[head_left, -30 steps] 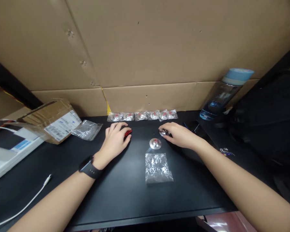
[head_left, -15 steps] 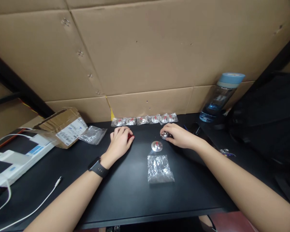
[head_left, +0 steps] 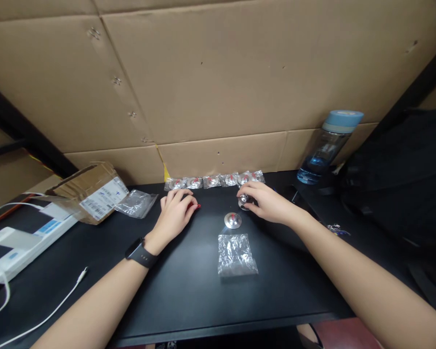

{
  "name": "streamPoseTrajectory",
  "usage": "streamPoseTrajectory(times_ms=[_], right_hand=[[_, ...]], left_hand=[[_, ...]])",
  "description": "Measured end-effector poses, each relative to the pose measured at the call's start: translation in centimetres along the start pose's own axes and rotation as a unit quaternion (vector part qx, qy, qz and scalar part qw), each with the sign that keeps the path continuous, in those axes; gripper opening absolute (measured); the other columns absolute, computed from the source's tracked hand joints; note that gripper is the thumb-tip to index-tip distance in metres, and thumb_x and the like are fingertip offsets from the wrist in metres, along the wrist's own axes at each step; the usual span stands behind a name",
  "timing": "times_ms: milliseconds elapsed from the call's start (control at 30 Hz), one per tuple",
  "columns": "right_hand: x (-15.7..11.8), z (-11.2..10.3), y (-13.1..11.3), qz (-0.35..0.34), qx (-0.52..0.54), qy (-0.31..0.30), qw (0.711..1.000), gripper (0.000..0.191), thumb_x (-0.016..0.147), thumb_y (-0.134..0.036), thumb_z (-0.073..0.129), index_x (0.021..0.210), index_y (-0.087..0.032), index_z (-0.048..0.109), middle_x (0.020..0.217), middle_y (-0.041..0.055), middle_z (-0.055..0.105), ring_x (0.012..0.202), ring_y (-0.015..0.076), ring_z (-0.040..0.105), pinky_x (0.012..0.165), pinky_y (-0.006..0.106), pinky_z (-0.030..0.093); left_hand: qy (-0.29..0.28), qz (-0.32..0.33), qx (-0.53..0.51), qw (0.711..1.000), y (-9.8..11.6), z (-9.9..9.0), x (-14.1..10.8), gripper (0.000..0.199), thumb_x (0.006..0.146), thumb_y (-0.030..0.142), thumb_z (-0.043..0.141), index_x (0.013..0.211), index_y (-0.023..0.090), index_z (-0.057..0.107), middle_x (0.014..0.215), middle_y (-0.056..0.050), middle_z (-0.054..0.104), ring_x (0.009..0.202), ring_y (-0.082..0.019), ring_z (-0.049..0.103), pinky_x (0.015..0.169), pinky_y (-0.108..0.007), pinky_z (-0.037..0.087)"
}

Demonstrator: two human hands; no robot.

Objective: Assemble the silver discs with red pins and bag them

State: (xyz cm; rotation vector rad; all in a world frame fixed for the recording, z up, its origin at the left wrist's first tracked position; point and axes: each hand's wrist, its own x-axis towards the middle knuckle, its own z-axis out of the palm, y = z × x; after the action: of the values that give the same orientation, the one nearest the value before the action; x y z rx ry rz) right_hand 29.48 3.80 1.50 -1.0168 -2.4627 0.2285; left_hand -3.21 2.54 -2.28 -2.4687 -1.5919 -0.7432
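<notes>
The left hand (head_left: 175, 213) is curling over a red item (head_left: 198, 206), its grip impossible to tell; room is stretching rightward to a disc (head_left: 233, 221), a bag (head_left: 236, 254) lying between it and the desk's (head_left: 178, 291) near edge (head_left: 218, 327). The right hand (head_left: 264, 202) is gripping a second disc (head_left: 244, 199). A carton (head_left: 90, 191) is hemming the left, wrapped discs (head_left: 212, 181) are lining the wall (head_left: 218, 87), a bottle (head_left: 325, 148) is standing rightward.

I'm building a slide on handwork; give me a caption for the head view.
Right hand holding a shiny metal piece, left hand at something red, bagged discs along the cardboard wall.
</notes>
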Motion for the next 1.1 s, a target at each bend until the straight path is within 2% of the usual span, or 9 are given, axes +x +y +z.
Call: streamPoseTrajectory(times_ms=[133, 233, 333, 400, 467, 633, 833, 1000, 1100], right_hand=[[0.1, -0.5, -0.8, -0.005, 0.004, 0.025, 1.000, 0.025, 0.091, -0.013, 0.064, 0.114, -0.022, 0.065, 0.114, 0.0093, 0.066, 0.110, 0.0270, 0.063, 0.099, 0.045, 0.052], [0.2, -0.6, -1.8, -0.015, 0.029, 0.047, 0.998, 0.023, 0.094, -0.014, 0.060, 0.115, -0.023, 0.064, 0.120, 0.0092, 0.065, 0.113, 0.0258, 0.063, 0.101, 0.044, 0.053], [0.3, -0.4, -3.4, -0.045, 0.091, 0.079, 0.992, 0.023, 0.096, -0.014, 0.058, 0.115, -0.026, 0.064, 0.127, 0.0088, 0.063, 0.123, 0.0252, 0.061, 0.107, 0.045, 0.051], [0.4, -0.1, -4.6, -0.062, 0.138, 0.098, 0.984, 0.023, 0.096, -0.015, 0.060, 0.116, -0.026, 0.063, 0.126, 0.0089, 0.064, 0.125, 0.0255, 0.060, 0.108, 0.046, 0.050], [0.4, 0.5, -5.8, -0.063, 0.185, 0.107, 0.975, 0.024, 0.094, -0.016, 0.063, 0.116, -0.026, 0.062, 0.126, 0.0096, 0.064, 0.124, 0.0257, 0.060, 0.103, 0.045, 0.055], [0.2, 2.2, -7.6, -0.032, 0.298, 0.115, 0.947, 0.029, 0.087, -0.015, 0.069, 0.113, -0.025, 0.061, 0.128, 0.0085, 0.060, 0.111, 0.0216, 0.066, 0.088, 0.038, 0.063], [0.1, 2.7, -8.5, 0.002, 0.391, 0.121, 0.912, 0.031, 0.086, -0.017, 0.073, 0.113, -0.025, 0.059, 0.125, 0.0079, 0.059, 0.109, 0.0208, 0.068, 0.088, 0.037, 0.064], [0.0, 3.1, -9.1, 0.012, 0.429, 0.121, 0.895, 0.028, 0.085, -0.018, 0.074, 0.106, -0.025, 0.057, 0.126, 0.0076, 0.058, 0.111, 0.0208, 0.067, 0.092, 0.039, 0.064], [-0.2, 3.3, -9.5, 0.017, 0.430, 0.126, 0.894, 0.027, 0.086, -0.017, 0.074, 0.103, -0.025, 0.056, 0.128, 0.0072, 0.057, 0.108, 0.0196, 0.068, 0.093, 0.039, 0.064]], left_hand=[[0.027, -0.035, -0.049, 0.998, 0.3, -0.7, 0.3, 0.018, 0.104, 0.033, 0.048, 0.101, 0.024, 0.063, 0.125, -0.009, 0.069, 0.123, -0.030, 0.052, 0.098, -0.047, 0.035], [0.044, -0.058, -0.128, 0.989, 0.7, -1.4, 0.2, 0.017, 0.106, 0.032, 0.044, 0.103, 0.023, 0.058, 0.110, -0.007, 0.074, 0.112, -0.025, 0.062, 0.099, -0.045, 0.038], [0.058, -0.052, -0.203, 0.976, 1.5, -2.0, -0.2, 0.016, 0.103, 0.034, 0.052, 0.097, 0.022, 0.060, 0.095, -0.004, 0.075, 0.094, -0.021, 0.069, 0.095, -0.039, 0.044], [0.069, -0.042, -0.233, 0.969, 2.3, -2.3, -0.6, 0.015, 0.100, 0.034, 0.058, 0.094, 0.022, 0.064, 0.096, -0.004, 0.075, 0.094, -0.020, 0.069, 0.092, -0.037, 0.047], [0.079, -0.032, -0.249, 0.965, 3.2, -2.5, -1.0, 0.013, 0.098, 0.034, 0.063, 0.092, 0.023, 0.066, 0.101, -0.003, 0.075, 0.098, -0.021, 0.070, 0.093, -0.037, 0.047], [0.080, -0.026, -0.205, 0.975, 5.1, -3.1, -1.8, 0.016, 0.096, 0.036, 0.068, 0.109, 0.027, 0.069, 0.104, -0.002, 0.079, 0.099, -0.022, 0.072, 0.093, -0.042, 0.043], [0.114, 0.027, -0.113, 0.987, 5.7, -3.4, -2.0, 0.013, 0.101, 0.033, 0.062, 0.098, 0.030, 0.075, 0.100, -0.002, 0.077, 0.112, -0.025, 0.065, 0.090, -0.044, 0.040], [0.136, 0.032, -0.070, 0.988, 6.2, -3.5, -2.1, 0.014, 0.099, 0.032, 0.063, 0.093, 0.029, 0.075, 0.122, -0.008, 0.068, 0.129, -0.031, 0.054, 0.098, -0.050, 0.037], [0.140, 0.051, -0.062, 0.987, 6.6, -3.6, -2.4, 0.012, 0.098, 0.029, 0.063, 0.094, 0.029, 0.075, 0.128, -0.008, 0.065, 0.137, -0.034, 0.049, 0.102, -0.052, 0.035]])
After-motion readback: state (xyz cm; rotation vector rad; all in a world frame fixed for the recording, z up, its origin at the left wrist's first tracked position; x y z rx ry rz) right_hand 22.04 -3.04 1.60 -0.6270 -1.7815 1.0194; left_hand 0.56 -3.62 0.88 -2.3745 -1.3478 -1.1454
